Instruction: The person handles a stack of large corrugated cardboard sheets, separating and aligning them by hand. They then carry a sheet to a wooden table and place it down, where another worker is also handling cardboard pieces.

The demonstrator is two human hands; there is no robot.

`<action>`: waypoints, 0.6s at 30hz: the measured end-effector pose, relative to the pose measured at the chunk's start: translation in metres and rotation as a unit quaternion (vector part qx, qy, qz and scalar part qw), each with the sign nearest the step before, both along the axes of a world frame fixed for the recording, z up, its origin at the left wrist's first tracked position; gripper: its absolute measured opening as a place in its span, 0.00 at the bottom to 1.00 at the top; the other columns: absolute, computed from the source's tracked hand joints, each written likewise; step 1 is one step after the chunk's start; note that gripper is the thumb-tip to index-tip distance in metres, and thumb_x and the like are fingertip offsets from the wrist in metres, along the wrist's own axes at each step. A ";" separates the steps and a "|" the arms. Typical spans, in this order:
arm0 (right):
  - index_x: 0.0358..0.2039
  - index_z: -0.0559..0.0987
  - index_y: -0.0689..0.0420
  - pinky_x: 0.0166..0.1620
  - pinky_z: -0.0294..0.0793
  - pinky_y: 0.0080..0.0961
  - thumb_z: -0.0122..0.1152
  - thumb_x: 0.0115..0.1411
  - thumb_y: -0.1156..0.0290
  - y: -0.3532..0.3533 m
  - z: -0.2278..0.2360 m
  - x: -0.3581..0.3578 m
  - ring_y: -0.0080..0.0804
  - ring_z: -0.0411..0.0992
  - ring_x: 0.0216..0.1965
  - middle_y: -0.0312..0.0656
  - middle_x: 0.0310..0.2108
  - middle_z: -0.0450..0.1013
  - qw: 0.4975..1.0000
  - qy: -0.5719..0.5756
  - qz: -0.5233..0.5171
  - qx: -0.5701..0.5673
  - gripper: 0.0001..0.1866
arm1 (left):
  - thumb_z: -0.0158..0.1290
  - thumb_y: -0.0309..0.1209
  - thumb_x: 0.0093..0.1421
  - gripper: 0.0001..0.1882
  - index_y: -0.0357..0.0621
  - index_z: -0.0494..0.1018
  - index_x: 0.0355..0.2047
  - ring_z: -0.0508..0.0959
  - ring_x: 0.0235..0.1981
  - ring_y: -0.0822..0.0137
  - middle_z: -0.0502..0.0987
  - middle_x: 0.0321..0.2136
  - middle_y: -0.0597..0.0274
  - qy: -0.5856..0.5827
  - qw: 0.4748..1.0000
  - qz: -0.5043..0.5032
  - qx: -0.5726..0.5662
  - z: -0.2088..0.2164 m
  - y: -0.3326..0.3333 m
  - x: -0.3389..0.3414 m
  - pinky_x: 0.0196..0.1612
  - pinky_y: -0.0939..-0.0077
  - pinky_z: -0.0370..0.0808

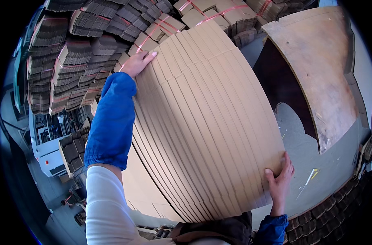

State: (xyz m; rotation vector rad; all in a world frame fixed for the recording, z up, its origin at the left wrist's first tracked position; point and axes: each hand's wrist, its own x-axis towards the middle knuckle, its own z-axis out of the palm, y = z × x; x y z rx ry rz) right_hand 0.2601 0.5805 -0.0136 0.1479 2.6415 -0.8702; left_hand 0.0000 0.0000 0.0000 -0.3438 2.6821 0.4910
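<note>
In front of me a fanned stack of brown cardboard sheets (pixel 206 118) leans toward my body, its creased layers overlapping like steps. At the far left corner my left hand (pixel 139 63) is closed on the stack's edge, thumb lying over the top. My right hand (pixel 280 179) grips the near right edge, its thumb on the face and the fingers along the side. Blue sleeve covers show on both forearms. Below the stack on the left, a flat cardboard surface (pixel 143 183) shows partly.
Strapped bundles of folded cardboard (pixel 71 61) are piled at the far left, with more bundles (pixel 218 16) at the back. A worn wooden board (pixel 316 69) stands at the right above the grey floor. A white machine (pixel 49 153) stands at left; dark stacks (pixel 324 216) line the lower right.
</note>
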 end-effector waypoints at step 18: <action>0.67 0.59 0.57 0.68 0.44 0.55 0.65 0.53 0.45 -0.004 0.003 -0.003 0.52 0.58 0.65 0.55 0.61 0.63 1.000 0.007 0.006 0.022 0.48 | 0.47 0.55 0.66 0.30 0.43 0.72 0.57 0.78 0.51 0.56 0.78 0.50 0.50 0.134 0.987 -0.055 0.068 -0.008 0.019 -0.027 0.55 0.65 0.71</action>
